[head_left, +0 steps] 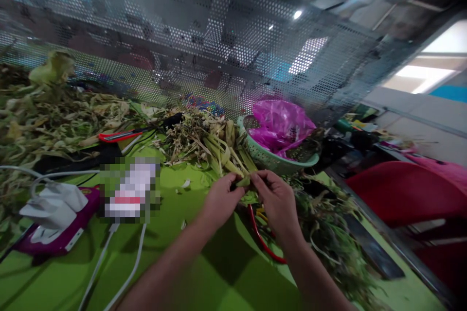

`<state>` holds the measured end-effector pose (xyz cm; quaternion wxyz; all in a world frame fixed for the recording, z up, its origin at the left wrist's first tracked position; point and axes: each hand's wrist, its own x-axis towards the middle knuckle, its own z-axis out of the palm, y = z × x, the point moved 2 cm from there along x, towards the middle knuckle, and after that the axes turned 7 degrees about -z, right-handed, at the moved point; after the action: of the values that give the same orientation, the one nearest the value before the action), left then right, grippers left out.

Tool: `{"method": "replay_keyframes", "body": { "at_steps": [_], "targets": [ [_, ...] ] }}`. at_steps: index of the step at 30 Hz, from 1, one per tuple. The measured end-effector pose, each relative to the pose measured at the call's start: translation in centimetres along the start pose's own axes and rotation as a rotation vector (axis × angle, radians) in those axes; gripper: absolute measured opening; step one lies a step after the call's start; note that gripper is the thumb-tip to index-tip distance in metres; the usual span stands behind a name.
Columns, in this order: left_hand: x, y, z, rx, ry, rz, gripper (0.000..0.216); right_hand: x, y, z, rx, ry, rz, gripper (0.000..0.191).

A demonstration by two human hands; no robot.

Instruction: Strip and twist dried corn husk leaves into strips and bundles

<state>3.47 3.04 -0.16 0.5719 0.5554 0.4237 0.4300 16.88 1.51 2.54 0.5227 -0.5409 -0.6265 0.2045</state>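
Note:
My left hand (pixel 221 199) and my right hand (pixel 276 198) meet over the green table (pixel 204 272), both pinching a short green plant stalk (pixel 242 182) between their fingertips. The stalk's far end points toward a bundle of pale green stalks (pixel 222 148) lying just beyond my hands. Red-handled scissors (pixel 260 235) lie on the table right under my right hand. Beyond my right hand stands a green plastic basket (pixel 272 158) that holds a crumpled pink plastic bag (pixel 280 124).
Heaps of dried leaf trimmings (pixel 47 112) cover the table's left and back. A red-handled tool (pixel 120 136) lies among them. White chargers on a purple device (pixel 54 216) with white cables (pixel 109 257) sit at left. A perforated metal screen (pixel 204 34) backs the table. Plant scraps (pixel 328 233) lie at right.

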Motion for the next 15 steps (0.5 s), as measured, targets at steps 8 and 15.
{"method": "replay_keyframes", "body": {
  "at_steps": [8, 15],
  "targets": [
    [-0.3, 0.2, -0.8, -0.105, 0.119, -0.119, 0.011, -0.4, -0.5, 0.5, 0.032, -0.025, -0.038, 0.024],
    [-0.1, -0.1, -1.2, -0.452, 0.133, -0.255, 0.019, -0.1, 1.3, 0.9, 0.201, -0.075, 0.198, 0.038]
  ]
}}
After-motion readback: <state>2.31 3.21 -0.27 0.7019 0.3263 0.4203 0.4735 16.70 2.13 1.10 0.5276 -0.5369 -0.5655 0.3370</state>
